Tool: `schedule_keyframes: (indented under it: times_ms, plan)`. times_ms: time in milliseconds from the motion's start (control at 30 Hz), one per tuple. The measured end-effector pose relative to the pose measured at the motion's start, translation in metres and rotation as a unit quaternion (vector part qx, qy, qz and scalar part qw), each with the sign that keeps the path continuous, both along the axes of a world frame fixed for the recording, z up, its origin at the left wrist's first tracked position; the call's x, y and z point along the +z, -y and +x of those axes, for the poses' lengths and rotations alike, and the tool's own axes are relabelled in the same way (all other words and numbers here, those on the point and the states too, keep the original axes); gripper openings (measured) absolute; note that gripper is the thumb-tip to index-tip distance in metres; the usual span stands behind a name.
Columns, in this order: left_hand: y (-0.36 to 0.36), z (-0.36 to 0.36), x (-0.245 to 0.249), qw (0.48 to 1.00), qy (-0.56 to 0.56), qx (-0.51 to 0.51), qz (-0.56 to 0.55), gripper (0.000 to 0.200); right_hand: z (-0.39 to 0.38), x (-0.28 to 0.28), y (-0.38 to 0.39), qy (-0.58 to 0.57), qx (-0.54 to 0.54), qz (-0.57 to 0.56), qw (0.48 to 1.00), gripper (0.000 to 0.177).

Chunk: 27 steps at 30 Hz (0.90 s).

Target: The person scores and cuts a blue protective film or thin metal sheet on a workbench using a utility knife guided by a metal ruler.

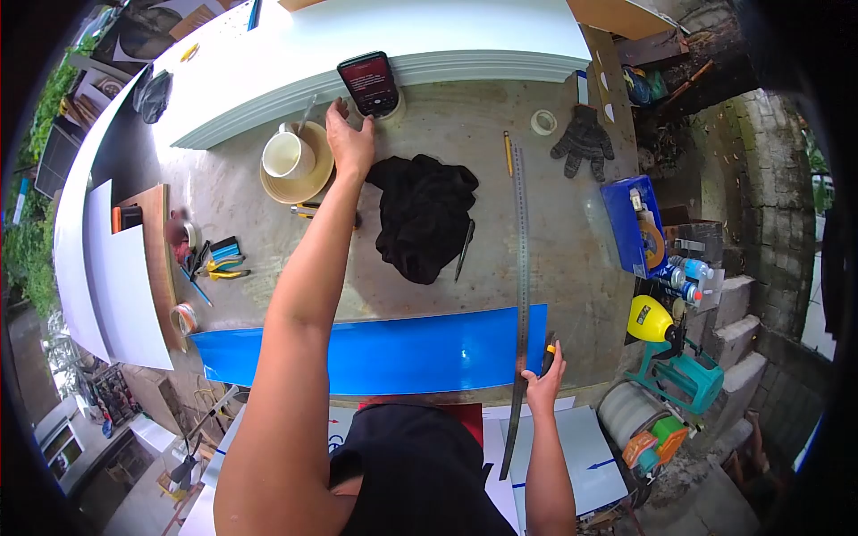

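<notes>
My left hand [350, 141] reaches to the far side of the table, open, its fingers apart just left of the upright phone [368, 85]. Beside it a white mug [288, 155] stands on a tan plate [320, 143]. In my right hand [543, 384], at the near edge, is a black and yellow utility knife [549, 359]. The thumb of that hand is right at the long metal ruler [524, 241]. Crossing under the ruler is a blue sheet [429, 351], lying along the near edge and partly covered by my left arm.
A black cloth [420, 214] lies mid-table, with a pen [465, 250] by it. Pliers [223, 266] lie at left. At right are a grey glove [584, 143], a tape roll [543, 122], a blue bin [633, 223] and a yellow spray bottle [650, 319]. White sheets [447, 36] are stacked behind.
</notes>
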<state>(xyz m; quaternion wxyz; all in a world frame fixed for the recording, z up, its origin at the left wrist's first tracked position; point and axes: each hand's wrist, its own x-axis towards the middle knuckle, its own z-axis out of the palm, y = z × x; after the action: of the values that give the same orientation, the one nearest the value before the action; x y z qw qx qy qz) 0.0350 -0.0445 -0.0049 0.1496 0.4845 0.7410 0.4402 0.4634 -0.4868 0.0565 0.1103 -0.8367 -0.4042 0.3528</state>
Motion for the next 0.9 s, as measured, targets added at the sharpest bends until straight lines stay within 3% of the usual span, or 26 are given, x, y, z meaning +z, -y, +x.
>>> schedule_keyframes:
  times_ms: [367,433,467,633,900]
  plan:
    - [0.036,0.019,0.010,1.000,-0.020,-0.001,0.018,0.069,0.004,-0.008,0.007,0.010,0.034,0.030,0.999,0.114]
    - [0.056,0.025,0.022,0.996,-0.072,-0.035,0.032,0.068,0.005,-0.008,0.006,0.007,0.028,0.022,0.999,0.114]
    - [0.069,0.033,0.031,0.998,-0.012,-0.058,0.028,0.065,0.005,-0.008,0.007,0.006,0.030,0.021,0.999,0.114]
    - [0.150,0.059,0.046,0.980,-0.049,-0.191,0.038,0.062,0.003,-0.006,0.005,0.016,0.023,0.013,1.000,0.115]
    - [0.274,0.096,0.058,0.940,-0.071,-0.324,-0.075,0.067,0.005,-0.009,0.006,0.004,0.015,0.012,1.000,0.116]
